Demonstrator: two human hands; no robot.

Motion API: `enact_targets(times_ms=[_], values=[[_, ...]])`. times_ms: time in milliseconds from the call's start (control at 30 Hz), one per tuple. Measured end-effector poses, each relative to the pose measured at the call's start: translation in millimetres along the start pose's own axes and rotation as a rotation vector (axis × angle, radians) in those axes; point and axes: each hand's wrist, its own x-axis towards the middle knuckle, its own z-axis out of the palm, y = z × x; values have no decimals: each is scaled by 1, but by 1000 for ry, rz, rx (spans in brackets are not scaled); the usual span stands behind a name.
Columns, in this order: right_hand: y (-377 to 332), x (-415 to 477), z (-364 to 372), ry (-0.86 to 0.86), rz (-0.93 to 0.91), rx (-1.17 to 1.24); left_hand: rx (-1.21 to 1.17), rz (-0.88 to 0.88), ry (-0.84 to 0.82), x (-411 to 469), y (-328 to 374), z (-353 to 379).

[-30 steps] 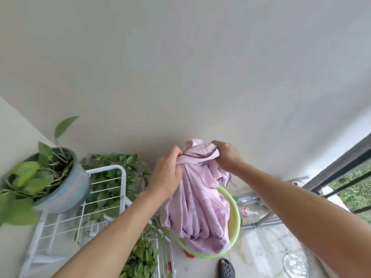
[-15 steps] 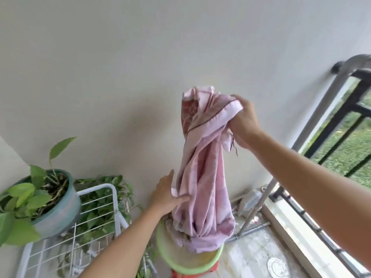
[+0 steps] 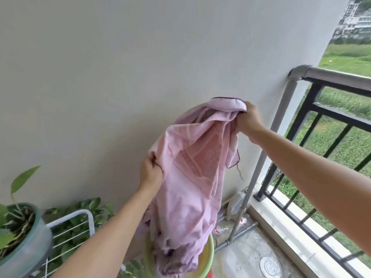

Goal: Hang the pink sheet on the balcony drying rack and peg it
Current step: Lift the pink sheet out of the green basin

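on the balcony: pink sheet held up over the basin

against the pale wall (image 3: 140,77) that fills most of the view, a person holds the pink sheet (image 3: 192,177) up in both hands. off to the right the black railing (image 3: 329,121) runs along the balcony edge, with grass and distant buildings beyond it. just inside the railing stands the grey metal drying rack (image 3: 281,109): its top bar runs along the rail and one leg slants down to the wet floor (image 3: 251,257). the sheet hangs in bunched folds in front of the wall, not touching the rack; its lower end trails into the green basin (image 3: 208,255) on the floor below. at lower left a grey-blue plant pot (image 3: 26,247) with green leaves sits on a white wire shelf (image 3: 80,221), with more leafy plants behind the wires. the right hand (image 3: 248,119) is raised near the rack's leg, fingers closed tight around a dark-hemmed top corner of the cloth. the left hand (image 3: 150,173) is lower and nearer the wall, fingers pinched shut on the sheet's left edge, so the fabric stretches slantwise between the two grips. a loose thread (image 3: 240,173) dangles from the hem under the right wrist. a white plastic bottle (image 3: 235,205) stands at the foot of the wall beside the rack's leg, and a round drain cover (image 3: 269,266) is set in the floor.
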Motion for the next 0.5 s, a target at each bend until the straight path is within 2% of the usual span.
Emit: enact_targets(times_ms=[67, 133, 267, 400, 500], values=[[20, 4, -1, -68, 0, -198, 34, 105, 12, 16, 27, -4], [34, -6, 6, -231, -18, -310, 83, 236, 9, 27, 54, -6], [47, -39, 36, -609, -103, -267, 163, 436, 17, 37, 105, -8], [45, -61, 92, -741, -333, -335, 185, 613, -22, 36, 148, -14], [43, -78, 130, -763, -301, -296, 159, 723, -92, 27, 177, -24]])
